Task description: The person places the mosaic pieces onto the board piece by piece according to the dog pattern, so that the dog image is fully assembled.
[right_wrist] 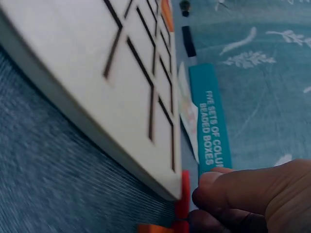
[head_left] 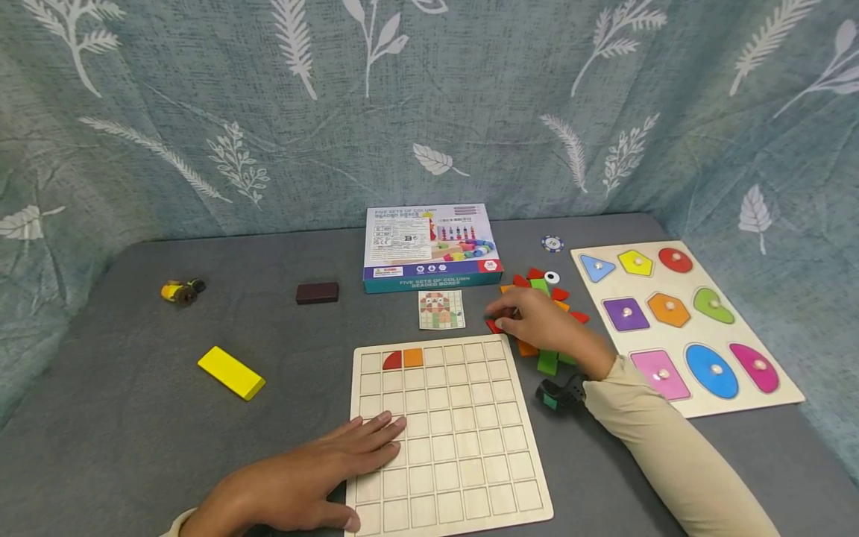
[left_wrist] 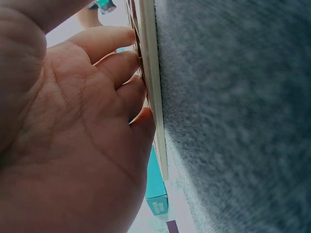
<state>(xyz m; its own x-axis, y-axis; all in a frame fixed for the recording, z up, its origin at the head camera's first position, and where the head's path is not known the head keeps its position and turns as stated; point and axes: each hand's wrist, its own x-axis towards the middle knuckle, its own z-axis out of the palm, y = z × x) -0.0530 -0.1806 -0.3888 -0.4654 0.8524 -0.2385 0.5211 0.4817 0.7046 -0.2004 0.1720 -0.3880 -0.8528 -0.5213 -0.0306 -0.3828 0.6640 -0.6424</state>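
My left hand (head_left: 335,455) lies flat with straight fingers across the left part of a wooden grid board (head_left: 473,455); the left wrist view shows its fingertips (left_wrist: 129,36) at the board's edge. In the board's top row sit a red quarter-round tile (head_left: 392,361) and an orange square tile (head_left: 413,358). Beyond the board's far right corner, my right hand (head_left: 540,317) has bent fingers over a heap of small coloured tiles (head_left: 548,362). Thumb and fingertips are right beside a red tile (right_wrist: 183,196); I cannot tell whether they pinch it.
Behind the board lie a picture card (head_left: 441,309) and a bead-set box (head_left: 432,250). A knobbed shape puzzle (head_left: 640,347) stands at right, with a poker chip (head_left: 552,244) near it. On the left are a yellow block (head_left: 231,373), a dark block (head_left: 318,293) and a small toy (head_left: 181,291).
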